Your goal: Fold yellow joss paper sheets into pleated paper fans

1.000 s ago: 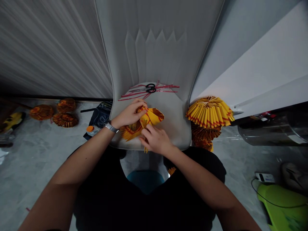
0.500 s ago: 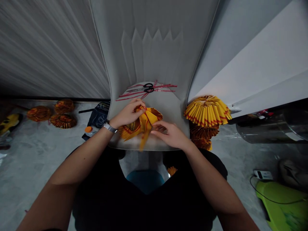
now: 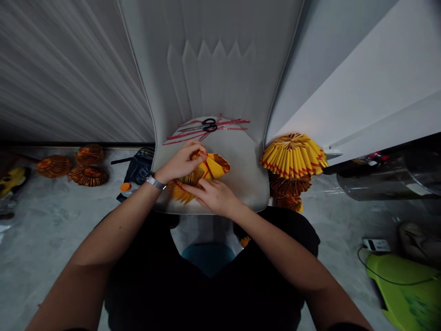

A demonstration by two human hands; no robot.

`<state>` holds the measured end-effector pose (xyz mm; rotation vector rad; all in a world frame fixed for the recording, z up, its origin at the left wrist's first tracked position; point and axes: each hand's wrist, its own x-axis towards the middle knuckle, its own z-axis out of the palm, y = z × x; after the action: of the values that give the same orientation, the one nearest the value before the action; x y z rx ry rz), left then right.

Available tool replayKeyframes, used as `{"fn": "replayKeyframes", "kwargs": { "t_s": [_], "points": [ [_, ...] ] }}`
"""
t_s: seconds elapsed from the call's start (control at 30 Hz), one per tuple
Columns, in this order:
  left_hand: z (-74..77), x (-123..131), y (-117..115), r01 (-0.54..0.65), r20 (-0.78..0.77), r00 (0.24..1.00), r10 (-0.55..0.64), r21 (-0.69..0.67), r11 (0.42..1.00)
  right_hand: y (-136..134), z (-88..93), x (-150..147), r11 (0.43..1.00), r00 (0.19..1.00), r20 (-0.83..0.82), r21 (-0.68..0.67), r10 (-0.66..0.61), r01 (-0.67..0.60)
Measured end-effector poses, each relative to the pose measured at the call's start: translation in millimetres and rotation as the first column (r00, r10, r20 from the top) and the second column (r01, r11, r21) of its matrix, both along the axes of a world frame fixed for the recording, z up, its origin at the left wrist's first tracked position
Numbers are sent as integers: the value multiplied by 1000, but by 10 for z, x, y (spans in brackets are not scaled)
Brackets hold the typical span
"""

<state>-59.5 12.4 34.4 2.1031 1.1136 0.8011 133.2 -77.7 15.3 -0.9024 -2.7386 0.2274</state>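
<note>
A yellow and gold folded paper piece with red markings [image 3: 217,166] rests over the front of the grey chair seat [image 3: 246,170]. My left hand [image 3: 184,161], with a watch on its wrist, grips the paper's upper edge between thumb and fingers. From the lower right, my right hand [image 3: 215,196] reaches across the paper, its fingers on the pleated lower left part; whether they pinch it is hidden. Beyond the hands lie black-handled scissors [image 3: 209,125] and several red plastic strips [image 3: 234,122] on the seat.
Stacked pleated paper fans [image 3: 292,156] stand right of the chair. On the floor at left are round pleated paper pieces [image 3: 89,175], a dark bag [image 3: 140,164] and an orange-capped bottle [image 3: 126,188]. A green plastic item [image 3: 403,285] sits at lower right.
My right hand has moved left across the paper to its lower left part. A paper flap that hung toward the seat's front edge no longer shows. My left hand keeps its grip.
</note>
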Motion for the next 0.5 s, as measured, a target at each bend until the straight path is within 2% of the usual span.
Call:
{"fn": "replayKeyframes", "kwargs": {
  "t_s": [0.13, 0.3, 0.4, 0.5],
  "points": [
    [2, -7, 3, 18, 3, 1000, -18, -9, 1000, 96, -30, 5, 998, 1000, -29, 69, 3, -1],
    [10, -30, -12, 42, 1, 999, -42, -2, 999, 124, -21, 94, 997, 994, -96, 65, 50, -43],
    [31, -28, -25, 42, 9, 999, -42, -16, 999, 114, 11, 157, 1000, 985, -168, -1, 29, -30],
    [51, -29, -27, 52, 8, 999, -52, -42, 998, 131, 71, 215, 989, 939, -337, -148, -63, 13]
  ]
}}
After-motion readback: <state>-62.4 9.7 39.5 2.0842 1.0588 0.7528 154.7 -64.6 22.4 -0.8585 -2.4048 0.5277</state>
